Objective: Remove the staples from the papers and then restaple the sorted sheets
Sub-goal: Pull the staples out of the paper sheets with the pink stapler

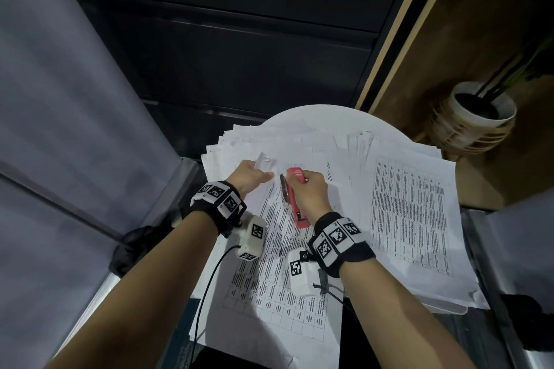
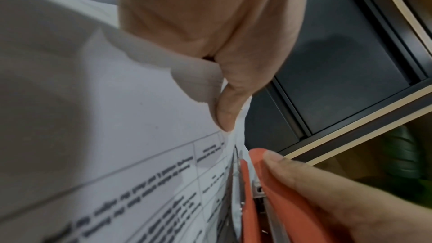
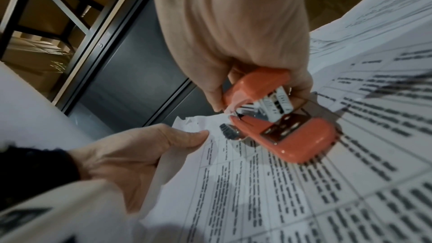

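Printed papers [image 1: 410, 212] cover nearly the whole round white table [image 1: 314, 113]; only a bare arc at the far rim lies exposed. Centre: the left hand [image 1: 248, 176] pinches a lifted sheet corner, the right hand [image 1: 310, 191] grips the red stapler [image 1: 295, 209], and only a narrow gap separates them. Right: a wooden shelf wall [image 1: 398, 30] and a potted plant [image 1: 476, 116] stand close to the table's edge. Far side: a dark cabinet front [image 1: 239, 39]. Left: a grey panel [image 1: 60, 99] flanks the table. Cables [image 1: 209, 287] trail from the wrist cameras across the near sheets.
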A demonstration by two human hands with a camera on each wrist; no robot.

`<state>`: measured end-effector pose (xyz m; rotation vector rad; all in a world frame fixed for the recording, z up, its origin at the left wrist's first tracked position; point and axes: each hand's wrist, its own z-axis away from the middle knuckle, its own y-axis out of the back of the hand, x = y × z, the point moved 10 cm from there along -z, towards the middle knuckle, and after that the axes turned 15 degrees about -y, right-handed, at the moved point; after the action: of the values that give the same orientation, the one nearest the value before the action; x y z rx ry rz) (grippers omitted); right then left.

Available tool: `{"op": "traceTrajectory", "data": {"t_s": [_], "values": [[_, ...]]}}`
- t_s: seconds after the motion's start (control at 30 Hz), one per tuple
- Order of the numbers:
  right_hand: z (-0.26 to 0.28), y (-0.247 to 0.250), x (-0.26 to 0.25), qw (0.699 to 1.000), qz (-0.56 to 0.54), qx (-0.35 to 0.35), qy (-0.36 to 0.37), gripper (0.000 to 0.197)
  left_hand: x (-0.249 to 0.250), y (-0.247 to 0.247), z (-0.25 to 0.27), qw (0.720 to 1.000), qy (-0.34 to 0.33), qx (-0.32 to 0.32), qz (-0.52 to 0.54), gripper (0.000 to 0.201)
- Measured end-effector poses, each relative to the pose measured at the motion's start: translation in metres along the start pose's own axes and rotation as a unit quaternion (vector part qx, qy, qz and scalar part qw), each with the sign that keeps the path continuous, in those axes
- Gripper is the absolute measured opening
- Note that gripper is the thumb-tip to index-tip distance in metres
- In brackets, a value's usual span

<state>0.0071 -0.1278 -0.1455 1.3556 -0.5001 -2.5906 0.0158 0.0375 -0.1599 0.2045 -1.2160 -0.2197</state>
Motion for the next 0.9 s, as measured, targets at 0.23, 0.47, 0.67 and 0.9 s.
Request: {"op": "traceTrajectory", "data": {"t_s": [0.23,0.47,0.67,0.9], "values": [[-0.003,0.022,-0.010,0.990,-0.119,0.063,-0.039,0.024,-0.006,-0.008,0.011,0.999,0.029,-0.006,0.034,0.066],[0.010,0.001,-0.014,0.998,-0.010,-0.066,-0.013,0.020,-0.005,0.015,0.011,0.999,0.036,0.003,0.006,0.047],[0.015,-0.012,-0.004,0.998,0.024,-0.049,0.005,0.027,-0.003,0.012,0.010,0.999,0.036,0.020,0.016,0.075],[0.011,-0.015,-0.002,0.999,0.010,0.020,0.025,0.027,0.001,0.011,0.004,0.999,0.015,0.040,0.014,0.066]]}}
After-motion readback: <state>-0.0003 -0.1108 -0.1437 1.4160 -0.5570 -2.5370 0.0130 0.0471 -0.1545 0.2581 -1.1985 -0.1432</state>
